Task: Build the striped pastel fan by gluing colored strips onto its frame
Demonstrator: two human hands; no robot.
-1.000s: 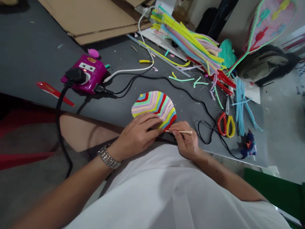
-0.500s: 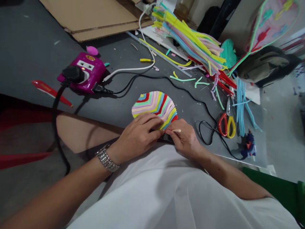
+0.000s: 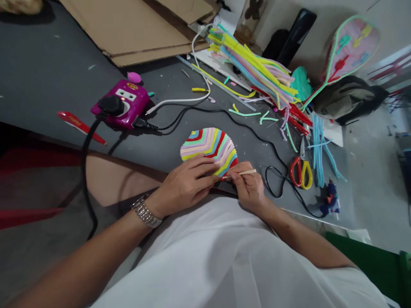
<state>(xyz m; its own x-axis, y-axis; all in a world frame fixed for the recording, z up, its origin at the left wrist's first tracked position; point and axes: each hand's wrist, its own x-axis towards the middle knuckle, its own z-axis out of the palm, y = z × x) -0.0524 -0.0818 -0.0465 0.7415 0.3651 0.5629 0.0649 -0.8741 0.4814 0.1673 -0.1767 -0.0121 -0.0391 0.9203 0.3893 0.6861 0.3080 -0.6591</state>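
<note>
A round disc [image 3: 210, 143] striped with coloured pipe cleaners lies near the table's front edge. My left hand [image 3: 188, 182] grips its near side, fingers across the top; the part beneath is hidden. Beside the disc's lower right edge, my right hand [image 3: 248, 186] pinches a cream pipe cleaner [image 3: 248, 172] between thumb and fingers. One end of this stem reaches the disc's rim close to my left fingertips, and the other sticks out to the right.
A purple power adapter [image 3: 126, 102] and red craft knife [image 3: 80, 126] lie left. Cardboard [image 3: 128, 30] and bundled pipe cleaners [image 3: 253, 60] lie behind. On the right are scissors [image 3: 301, 169], blue stems [image 3: 317, 149], and a glue gun [image 3: 331, 199] with a black cord.
The right hand has shifted slightly along the cream pipe cleaner, and more of the stem shows. The left hand stays on the disc. The whole view has moved a little.
</note>
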